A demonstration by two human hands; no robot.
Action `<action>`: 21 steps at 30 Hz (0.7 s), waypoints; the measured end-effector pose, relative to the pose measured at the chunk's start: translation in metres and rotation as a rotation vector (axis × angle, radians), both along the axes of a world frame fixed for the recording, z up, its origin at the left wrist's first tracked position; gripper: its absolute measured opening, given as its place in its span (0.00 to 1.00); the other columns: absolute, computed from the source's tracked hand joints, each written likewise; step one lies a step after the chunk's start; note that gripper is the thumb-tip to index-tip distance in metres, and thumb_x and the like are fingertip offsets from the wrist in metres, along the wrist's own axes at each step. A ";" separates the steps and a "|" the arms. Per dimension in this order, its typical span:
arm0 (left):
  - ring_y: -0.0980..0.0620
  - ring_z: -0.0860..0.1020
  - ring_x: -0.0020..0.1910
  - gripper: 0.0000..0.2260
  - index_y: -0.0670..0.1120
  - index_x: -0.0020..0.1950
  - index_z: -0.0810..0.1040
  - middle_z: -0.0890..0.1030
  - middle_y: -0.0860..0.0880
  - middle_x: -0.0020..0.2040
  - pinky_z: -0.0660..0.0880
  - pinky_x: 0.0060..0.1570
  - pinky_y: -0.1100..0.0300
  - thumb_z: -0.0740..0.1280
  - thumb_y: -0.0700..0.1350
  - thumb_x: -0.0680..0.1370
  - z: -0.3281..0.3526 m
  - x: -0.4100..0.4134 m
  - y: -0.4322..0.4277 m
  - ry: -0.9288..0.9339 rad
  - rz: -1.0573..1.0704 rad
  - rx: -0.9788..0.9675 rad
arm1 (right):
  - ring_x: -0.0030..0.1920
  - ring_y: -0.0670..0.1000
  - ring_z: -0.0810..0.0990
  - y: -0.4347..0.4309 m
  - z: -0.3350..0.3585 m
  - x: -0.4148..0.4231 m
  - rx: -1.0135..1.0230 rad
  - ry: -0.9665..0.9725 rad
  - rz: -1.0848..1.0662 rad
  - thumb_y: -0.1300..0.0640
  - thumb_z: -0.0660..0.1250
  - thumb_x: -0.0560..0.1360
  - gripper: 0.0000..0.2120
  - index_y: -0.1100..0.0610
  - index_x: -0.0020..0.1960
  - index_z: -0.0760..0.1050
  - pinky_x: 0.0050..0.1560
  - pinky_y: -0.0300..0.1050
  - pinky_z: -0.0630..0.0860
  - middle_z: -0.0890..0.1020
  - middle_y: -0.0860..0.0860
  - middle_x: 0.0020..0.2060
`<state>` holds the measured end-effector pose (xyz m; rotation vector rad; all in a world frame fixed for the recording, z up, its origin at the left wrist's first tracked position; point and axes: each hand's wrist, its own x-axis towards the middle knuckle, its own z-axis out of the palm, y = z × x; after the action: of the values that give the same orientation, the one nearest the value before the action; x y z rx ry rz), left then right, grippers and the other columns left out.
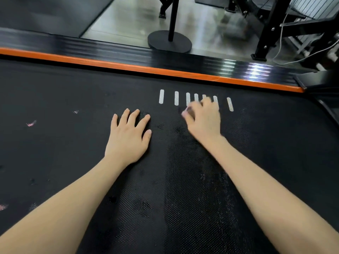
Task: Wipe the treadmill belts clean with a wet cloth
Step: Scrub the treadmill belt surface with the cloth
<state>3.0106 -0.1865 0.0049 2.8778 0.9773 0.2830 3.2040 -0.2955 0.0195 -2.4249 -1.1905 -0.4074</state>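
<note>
Head view, looking down across the black treadmill belt (73,153), which fills the whole lower frame. Left hand (128,136) is planted flat on the belt at centre, fingers (134,116) straight and spread, holding nothing. Right hand (203,121) is just right of centre and smeared with motion blur. Its fingers are curled down and bunched over a small dark cloth (189,111), pressing it onto the belt. Only a sliver of the cloth peeks out at the fingertips, so its shape is hard to read.

The cloth sits right at the lower edge of a row of white dashes (176,100) printed on the belt, and the hand covers a couple of them. A darker streak (176,162) runs down the belt between the two forearms toward the bottom of the frame.

Beyond the belt, an orange strip (128,66) crosses the frame on a diagonal, with a glossy black side rail (110,50) just above it. At upper centre a round-based stand (169,42) rests on the grey floor (128,19). At upper right there's a black frame (266,33) with a white cable (280,43) trailing beside it.
</note>
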 end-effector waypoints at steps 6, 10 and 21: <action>0.39 0.62 0.72 0.28 0.49 0.71 0.69 0.69 0.41 0.71 0.55 0.70 0.39 0.45 0.57 0.77 0.000 0.000 -0.001 0.008 -0.005 0.002 | 0.40 0.55 0.71 -0.051 -0.004 -0.042 0.009 -0.042 0.505 0.45 0.63 0.74 0.16 0.56 0.51 0.80 0.38 0.45 0.71 0.76 0.55 0.44; 0.39 0.62 0.72 0.28 0.49 0.71 0.70 0.69 0.41 0.71 0.55 0.70 0.39 0.45 0.57 0.77 0.000 0.000 0.000 0.014 -0.008 -0.002 | 0.41 0.59 0.73 0.018 -0.003 0.017 0.015 -0.104 0.230 0.48 0.66 0.74 0.13 0.58 0.47 0.80 0.37 0.51 0.76 0.76 0.58 0.43; 0.38 0.64 0.71 0.27 0.48 0.70 0.71 0.70 0.41 0.70 0.56 0.69 0.37 0.47 0.57 0.77 0.000 0.000 0.000 0.013 -0.010 -0.003 | 0.40 0.55 0.73 -0.055 0.001 -0.053 0.005 -0.002 0.571 0.47 0.64 0.74 0.13 0.54 0.48 0.81 0.38 0.46 0.73 0.77 0.54 0.43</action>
<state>3.0108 -0.1869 0.0052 2.8842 0.9648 0.2623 3.1514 -0.3505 0.0205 -1.9531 -1.7917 -0.2326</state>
